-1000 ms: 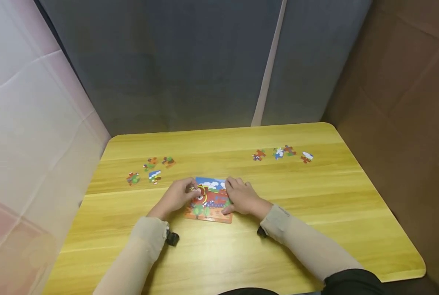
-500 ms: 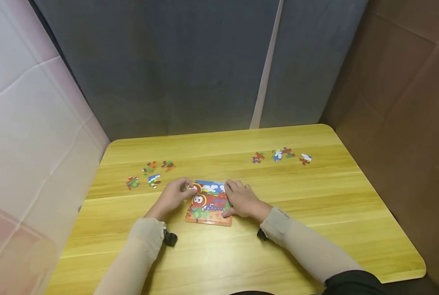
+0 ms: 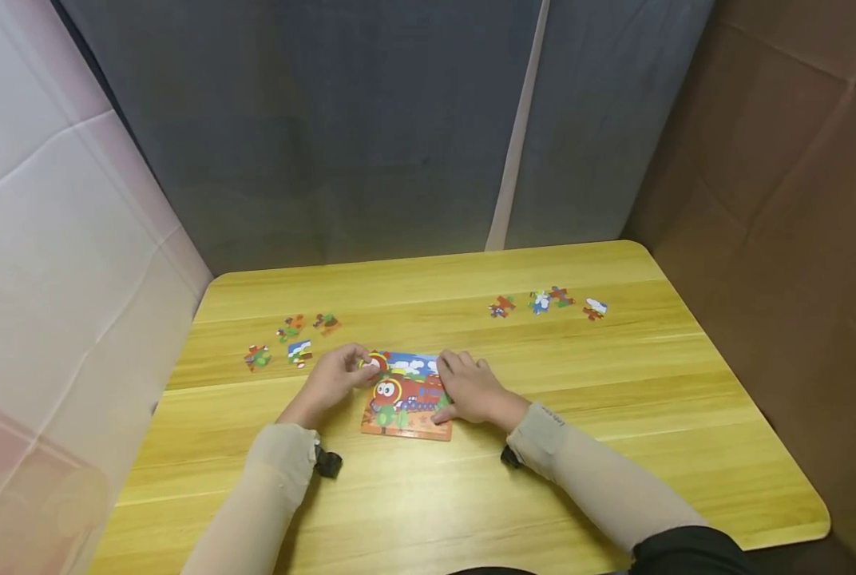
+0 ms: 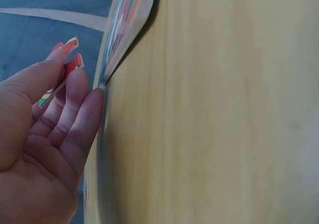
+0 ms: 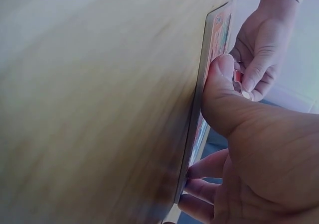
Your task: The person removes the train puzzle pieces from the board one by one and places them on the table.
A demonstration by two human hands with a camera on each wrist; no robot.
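A puzzle board [image 3: 410, 409] with a printed red cartoon figure, blue sky and orange ground lies flat at the table's middle. My left hand [image 3: 330, 385] pinches a puzzle piece [image 3: 376, 364] with a round eye and a yellow ring over the board's far left corner. In the left wrist view this red and yellow piece [image 4: 75, 63] sits between thumb and fingers, raised off the board. My right hand [image 3: 471, 390] rests on the board's right side. Its thumb [image 5: 225, 67] lies on the picture, and its fingers [image 5: 204, 167] touch along the edge; the palm hides part of the board.
Several loose puzzle pieces [image 3: 299, 353] lie on the wooden table [image 3: 543, 447] at the far left. Another group of pieces [image 3: 540, 302] lies at the far right. A grey curtain [image 3: 327, 144] hangs behind the table, with cloth walls at both sides.
My left hand has lifted the puzzle piece off the board's face and moved it a little left and away, uncovering printed eyes beneath. The right hand stays on the board.
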